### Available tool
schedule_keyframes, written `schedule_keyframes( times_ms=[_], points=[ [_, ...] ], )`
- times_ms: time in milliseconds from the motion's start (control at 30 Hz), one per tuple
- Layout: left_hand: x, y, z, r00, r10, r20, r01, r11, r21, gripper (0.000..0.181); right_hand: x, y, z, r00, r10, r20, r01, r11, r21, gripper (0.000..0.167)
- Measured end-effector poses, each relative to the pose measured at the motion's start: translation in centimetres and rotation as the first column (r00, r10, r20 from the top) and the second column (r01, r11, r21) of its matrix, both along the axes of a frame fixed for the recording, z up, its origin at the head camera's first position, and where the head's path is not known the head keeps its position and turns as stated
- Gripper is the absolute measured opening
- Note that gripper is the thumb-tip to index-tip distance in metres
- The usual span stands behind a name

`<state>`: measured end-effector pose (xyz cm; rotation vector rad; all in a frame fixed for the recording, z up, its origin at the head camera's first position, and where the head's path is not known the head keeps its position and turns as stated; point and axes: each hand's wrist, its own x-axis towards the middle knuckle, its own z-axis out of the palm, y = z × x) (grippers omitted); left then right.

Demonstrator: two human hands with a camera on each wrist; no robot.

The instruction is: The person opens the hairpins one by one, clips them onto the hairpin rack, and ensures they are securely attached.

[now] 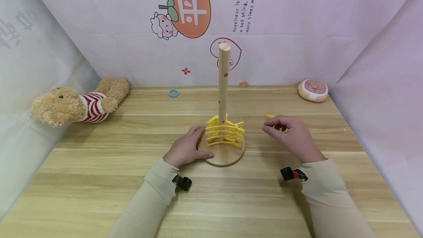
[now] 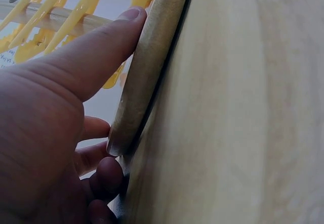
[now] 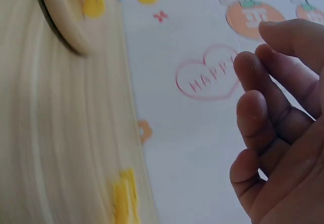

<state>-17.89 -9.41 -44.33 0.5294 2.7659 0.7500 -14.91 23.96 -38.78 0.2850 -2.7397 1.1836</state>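
Note:
A wooden post (image 1: 223, 83) with holes in it rises from a round wooden base (image 1: 224, 157). Thin, curved yellow pieces (image 1: 225, 135) are stacked about its lower part; their exact kind cannot be told. My left hand (image 1: 186, 148) grips the base's left edge. In the left wrist view its thumb (image 2: 101, 49) lies on the upper face, with the fingers around the rim. My right hand (image 1: 290, 135) hovers to the right of the stand, fingers loosely bent and holding nothing. Another yellow piece (image 3: 124, 198) lies on the table just beyond it.
Against the left wall lies a teddy bear (image 1: 79, 102) in a striped top. A small blue ring (image 1: 173, 93) is near the back edge. At the back right sits a rounded pink-and-white object (image 1: 313, 90). Printed cloth walls (image 1: 281, 58) enclose the wooden table (image 1: 231, 208).

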Motion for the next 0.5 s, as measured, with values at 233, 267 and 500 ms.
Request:
schedule_keyframes(
  times_ms=[233,267,500],
  points=[
    [-0.2,0.0,-0.2,1.000,0.001,0.002,-0.001,1.000,-0.003,0.105,-0.3,3.3,0.2,0.992,-0.015,0.126,0.010,0.999,0.039,0.031],
    [-0.2,0.0,-0.2,1.000,0.002,0.003,-0.002,1.000,-0.006,0.105,-0.3,3.7,0.1,0.989,-0.010,0.147,0.003,0.999,0.049,0.032],
    [-0.2,0.0,-0.3,1.000,0.000,0.002,0.000,1.000,-0.009,0.105,-0.9,6.1,-1.2,0.977,-0.025,0.210,0.019,0.999,0.030,0.051]
  ],
)
